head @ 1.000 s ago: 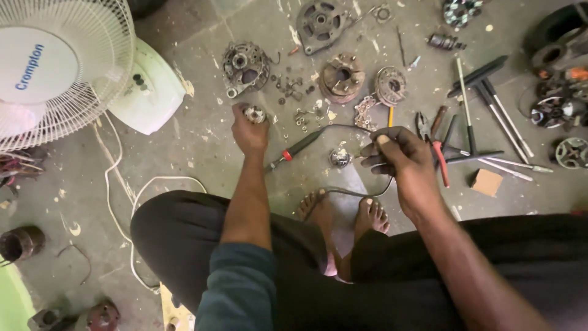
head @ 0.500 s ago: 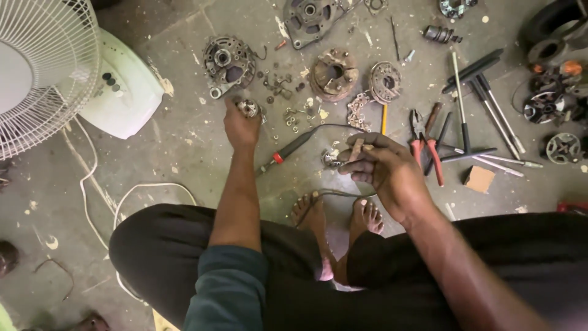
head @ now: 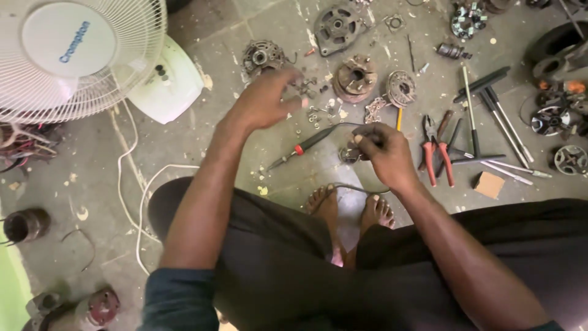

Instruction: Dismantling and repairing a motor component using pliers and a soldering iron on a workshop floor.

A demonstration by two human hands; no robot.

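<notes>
My right hand (head: pixel 384 153) is closed around a small round metal part (head: pixel 350 154) with a black wire (head: pixel 358 189) looping from it down to my bare feet (head: pixel 352 211). A soldering iron (head: pixel 306 145) with a black handle and red ring lies on the floor just left of that hand. My left hand (head: pixel 264 101) is raised above the floor, blurred, its fingertips over a scatter of small nuts and washers (head: pixel 318 110). Whether it pinches anything is unclear.
A white table fan (head: pixel 79 55) and its base (head: pixel 177 86) stand at the left, with a white cable (head: pixel 131 184) trailing down. Motor parts (head: pixel 354 76), red-handled pliers (head: pixel 438 153), T-handle wrenches (head: pixel 490 104) and a wooden block (head: pixel 489 184) lie on the concrete.
My left hand has lifted off the floor from a small metal part and swung right. My right hand stays closed on its part near the soldering iron.
</notes>
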